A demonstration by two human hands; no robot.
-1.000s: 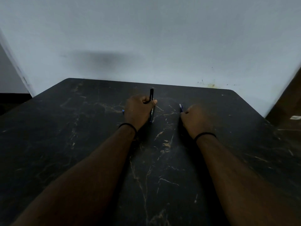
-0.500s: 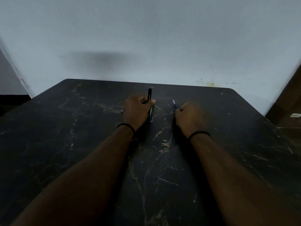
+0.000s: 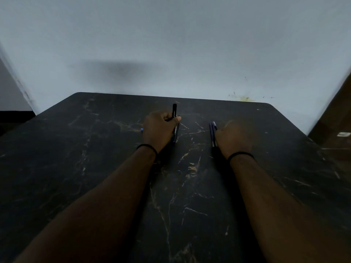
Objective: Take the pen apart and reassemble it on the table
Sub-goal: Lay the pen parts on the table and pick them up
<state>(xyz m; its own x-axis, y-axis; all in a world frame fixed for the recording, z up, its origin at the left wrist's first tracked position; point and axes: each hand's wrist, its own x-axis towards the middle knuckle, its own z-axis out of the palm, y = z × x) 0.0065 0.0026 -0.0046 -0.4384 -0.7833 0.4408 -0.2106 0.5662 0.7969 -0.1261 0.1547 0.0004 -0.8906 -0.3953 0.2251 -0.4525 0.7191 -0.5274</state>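
Note:
My left hand (image 3: pixel 158 130) grips a black pen barrel (image 3: pixel 174 118) upright over the dark marble table (image 3: pixel 95 158); the barrel's lower end points down toward the tabletop beside my palm. A small blue piece (image 3: pixel 141 129) peeks out at the left side of that hand. My right hand (image 3: pixel 233 138) is curled and blurred, holding a thin blue-purple refill (image 3: pixel 213 132) that sticks up out of its left side, tip pointing away from me. The two hands are apart, about a hand's width.
The table's far edge meets a pale wall (image 3: pixel 171 44). A brown surface with a small white object (image 3: pixel 343 134) lies past the table's right edge. Both forearms stretch across the near tabletop.
My right hand has moved to the right with the refill, widening the gap to the left hand. The left hand has kept the barrel almost still.

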